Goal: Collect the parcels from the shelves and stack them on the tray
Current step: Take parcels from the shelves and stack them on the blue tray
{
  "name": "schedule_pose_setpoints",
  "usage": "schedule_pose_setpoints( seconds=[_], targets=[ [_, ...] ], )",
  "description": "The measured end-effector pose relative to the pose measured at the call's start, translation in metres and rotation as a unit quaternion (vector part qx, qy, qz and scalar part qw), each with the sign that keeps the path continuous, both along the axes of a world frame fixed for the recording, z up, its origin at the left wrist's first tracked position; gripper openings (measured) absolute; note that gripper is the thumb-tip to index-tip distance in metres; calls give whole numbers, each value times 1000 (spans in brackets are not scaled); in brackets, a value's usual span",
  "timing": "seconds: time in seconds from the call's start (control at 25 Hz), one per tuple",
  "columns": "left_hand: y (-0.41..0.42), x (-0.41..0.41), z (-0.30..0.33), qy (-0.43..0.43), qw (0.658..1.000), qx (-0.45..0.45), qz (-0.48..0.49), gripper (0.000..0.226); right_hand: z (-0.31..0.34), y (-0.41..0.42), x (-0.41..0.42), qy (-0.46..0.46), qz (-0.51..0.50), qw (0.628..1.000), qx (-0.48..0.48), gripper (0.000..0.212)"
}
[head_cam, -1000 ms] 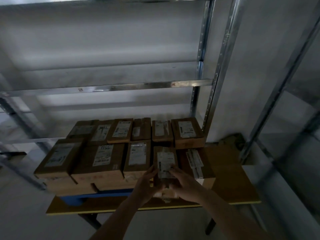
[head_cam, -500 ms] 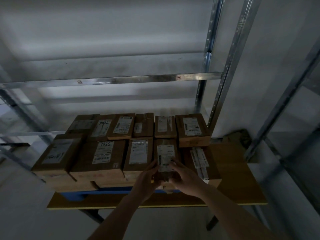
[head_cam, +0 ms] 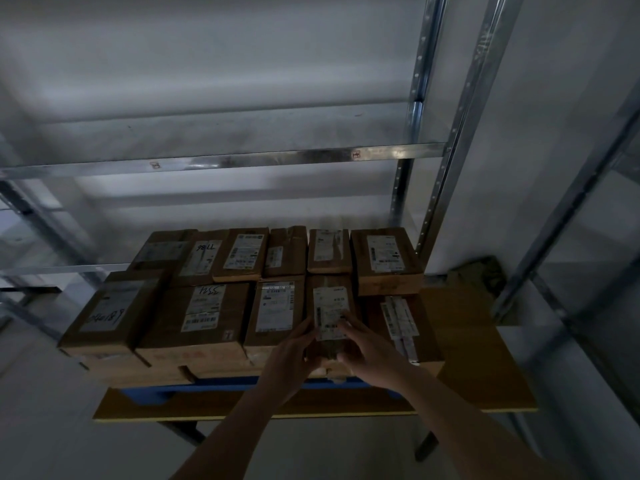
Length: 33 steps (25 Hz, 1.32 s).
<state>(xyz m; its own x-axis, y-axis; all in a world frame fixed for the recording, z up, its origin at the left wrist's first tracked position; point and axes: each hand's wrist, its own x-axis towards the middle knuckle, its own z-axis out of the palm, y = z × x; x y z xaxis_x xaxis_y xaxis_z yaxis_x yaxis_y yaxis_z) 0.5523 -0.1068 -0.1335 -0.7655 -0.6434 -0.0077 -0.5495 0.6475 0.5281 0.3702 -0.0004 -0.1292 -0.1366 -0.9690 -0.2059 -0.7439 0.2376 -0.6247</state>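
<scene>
Several brown cardboard parcels with white labels lie packed in two rows on a blue tray (head_cam: 221, 388) that rests on a wooden table (head_cam: 485, 368). Both hands hold one narrow parcel (head_cam: 330, 306) in the front row, between a labelled parcel (head_cam: 275, 308) on its left and a flatter one (head_cam: 401, 320) on its right. My left hand (head_cam: 294, 355) grips its left side. My right hand (head_cam: 369, 351) grips its right side, fingers over the label. The parcel's near end is hidden by the hands.
Metal shelving (head_cam: 242, 161) stands behind the table, its visible shelves bare. Upright posts (head_cam: 460, 126) rise at the right. A second rack (head_cam: 571, 209) lines the right side. Bare table surface shows to the right of the parcels.
The view has shifted slightly closer and lower on the shelving. Both hands stay on the narrow parcel, which has settled a little further in between its neighbours.
</scene>
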Motion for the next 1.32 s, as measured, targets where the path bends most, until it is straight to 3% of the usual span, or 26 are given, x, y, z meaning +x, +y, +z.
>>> schedule_pose_setpoints(
  seconds=[1.32],
  targets=[
    [-1,-9,-6,-46,997,-49,36,56,4,-11,-10,24,17,1000,5,65]
  ],
)
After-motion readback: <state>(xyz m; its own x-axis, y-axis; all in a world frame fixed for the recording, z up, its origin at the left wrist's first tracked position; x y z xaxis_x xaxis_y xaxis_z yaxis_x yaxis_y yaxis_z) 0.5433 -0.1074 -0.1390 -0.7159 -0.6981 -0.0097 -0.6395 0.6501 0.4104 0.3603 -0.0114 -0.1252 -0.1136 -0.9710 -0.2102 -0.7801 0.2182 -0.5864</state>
